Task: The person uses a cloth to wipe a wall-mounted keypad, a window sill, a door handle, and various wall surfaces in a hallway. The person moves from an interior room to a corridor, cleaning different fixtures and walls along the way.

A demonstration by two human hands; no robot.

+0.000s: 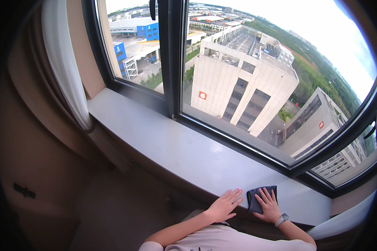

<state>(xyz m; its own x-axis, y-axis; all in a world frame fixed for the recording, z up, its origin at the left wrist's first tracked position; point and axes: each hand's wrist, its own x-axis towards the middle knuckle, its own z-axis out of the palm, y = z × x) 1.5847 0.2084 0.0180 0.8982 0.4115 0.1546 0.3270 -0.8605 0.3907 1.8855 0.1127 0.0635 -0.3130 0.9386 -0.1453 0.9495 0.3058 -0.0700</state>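
Note:
A folded dark grey cloth (254, 200) lies on the white windowsill (188, 150), near its front edge and towards the right. My right hand (267, 205) rests flat on the cloth with the fingers spread, a watch on its wrist. To the left of the cloth, my left hand (225, 205) lies at the sill's front edge, its fingers apart and nothing held. A small gap separates the left fingertips from the cloth.
Dark window frames (172, 62) rise along the back of the sill. A tied white curtain (62, 59) hangs at the left end, and another white curtain (342, 222) is at the lower right. Buildings stand outside the glass.

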